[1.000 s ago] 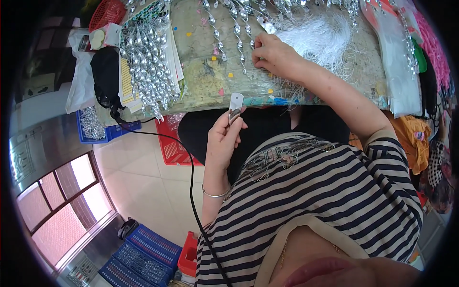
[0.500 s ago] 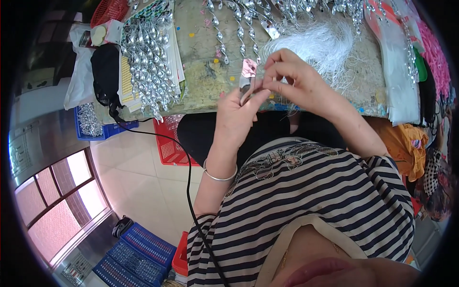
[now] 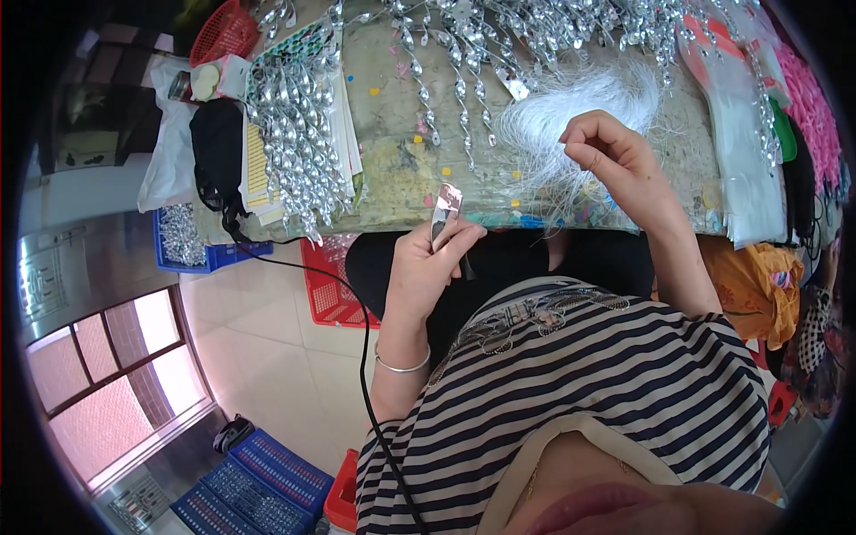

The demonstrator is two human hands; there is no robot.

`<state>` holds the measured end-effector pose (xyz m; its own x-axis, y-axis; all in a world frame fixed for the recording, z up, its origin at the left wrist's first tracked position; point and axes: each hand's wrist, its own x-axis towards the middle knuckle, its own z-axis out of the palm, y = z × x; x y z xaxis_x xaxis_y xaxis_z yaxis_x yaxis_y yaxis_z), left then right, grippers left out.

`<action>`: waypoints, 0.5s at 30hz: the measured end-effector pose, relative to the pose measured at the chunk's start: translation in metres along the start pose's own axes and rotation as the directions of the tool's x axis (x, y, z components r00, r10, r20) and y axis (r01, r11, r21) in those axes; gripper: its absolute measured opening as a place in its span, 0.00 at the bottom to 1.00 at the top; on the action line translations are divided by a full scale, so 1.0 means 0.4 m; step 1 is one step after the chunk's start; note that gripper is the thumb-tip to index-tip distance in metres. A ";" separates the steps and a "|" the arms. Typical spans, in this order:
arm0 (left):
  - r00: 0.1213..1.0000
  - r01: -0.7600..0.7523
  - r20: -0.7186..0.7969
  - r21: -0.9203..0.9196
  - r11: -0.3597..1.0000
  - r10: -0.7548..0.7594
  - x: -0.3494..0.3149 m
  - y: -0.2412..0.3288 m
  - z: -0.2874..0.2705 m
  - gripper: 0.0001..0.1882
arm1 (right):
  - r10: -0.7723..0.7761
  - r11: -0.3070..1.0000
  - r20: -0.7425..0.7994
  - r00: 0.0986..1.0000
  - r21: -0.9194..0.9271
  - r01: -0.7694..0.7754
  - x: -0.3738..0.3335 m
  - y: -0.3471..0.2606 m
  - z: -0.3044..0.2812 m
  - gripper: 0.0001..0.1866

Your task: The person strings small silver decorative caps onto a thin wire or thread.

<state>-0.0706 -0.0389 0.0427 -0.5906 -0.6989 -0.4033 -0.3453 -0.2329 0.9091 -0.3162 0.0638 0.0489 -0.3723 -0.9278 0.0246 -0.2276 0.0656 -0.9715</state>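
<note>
My left hand (image 3: 417, 275) is closed around a shiny, mirror-like silver strip (image 3: 447, 203), held upright just off the table's near edge. The strip's lower part is hidden by the thumb and fingers, so its exact kind does not show. Over to the right, my right hand (image 3: 626, 167) is raised with thumb and fingertips pressed together. Any thin thread in that pinch is too fine to see. Beneath and beyond it lies a loose heap of fine white threads (image 3: 557, 114). Twisted silver spiral strands (image 3: 462, 89) hang down across the far part of the table.
A bundle of silver spirals (image 3: 299, 147) lies on cards at the left, beside a black bag (image 3: 217, 152). Clear plastic bags (image 3: 744, 169) cover the table's right end. Under the table stand a red basket (image 3: 334, 294) and a blue crate (image 3: 214, 256). A black cable (image 3: 366, 357) runs past my left arm.
My hands have parted: the right one has moved right, away from the strip. The left one has come slightly nearer, still holding the strip.
</note>
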 end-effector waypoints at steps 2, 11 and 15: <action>1.000 -0.011 0.017 -0.012 1.000 0.011 -0.001 0.005 0.000 0.07 | 0.052 0.991 0.001 0.999 0.122 -0.052 0.000 -0.008 -0.003 0.03; 1.000 0.000 0.017 -0.074 0.997 0.001 0.017 -0.006 0.024 0.08 | 0.009 0.951 -0.067 0.998 -0.308 -0.030 0.002 0.050 -0.001 0.09; 0.998 -0.010 0.061 -0.024 1.000 0.012 0.026 -0.009 0.029 0.10 | -0.391 0.757 -0.010 0.920 -0.572 0.316 -0.002 -0.006 0.069 0.21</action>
<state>-0.0840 -0.0374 0.0340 -0.6380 -0.6592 -0.3980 -0.3213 -0.2419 0.9156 -0.2906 0.0541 0.0447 -0.2624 -0.8758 0.4052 -0.8047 -0.0332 -0.5928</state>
